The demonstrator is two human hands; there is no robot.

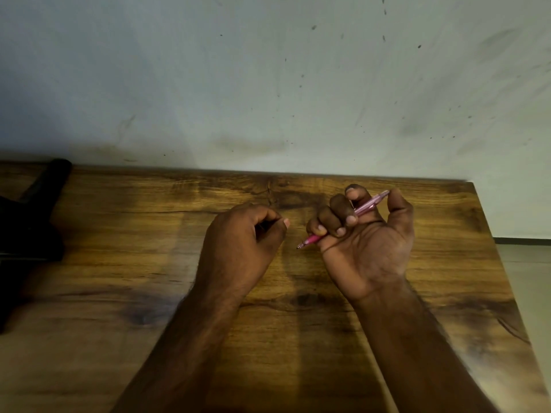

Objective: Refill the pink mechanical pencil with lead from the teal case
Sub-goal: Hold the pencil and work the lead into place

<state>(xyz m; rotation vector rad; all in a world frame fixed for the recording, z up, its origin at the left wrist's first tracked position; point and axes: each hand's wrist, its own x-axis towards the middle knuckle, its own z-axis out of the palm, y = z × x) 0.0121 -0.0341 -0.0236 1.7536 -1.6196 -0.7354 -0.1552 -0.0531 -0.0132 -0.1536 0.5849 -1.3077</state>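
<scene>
Pink mechanical pencil (362, 210) held in the right hand (368, 242) above the wooden surface (149, 263).
Fingers clamp the barrel mid-length, metal tip pointing toward the left hand (241, 242), which is curled shut nearby; its contents cannot be told. The pencil is probably light, rigid and smooth, best gripped at the barrel; lead would snap easily. No teal case is visible.
</scene>
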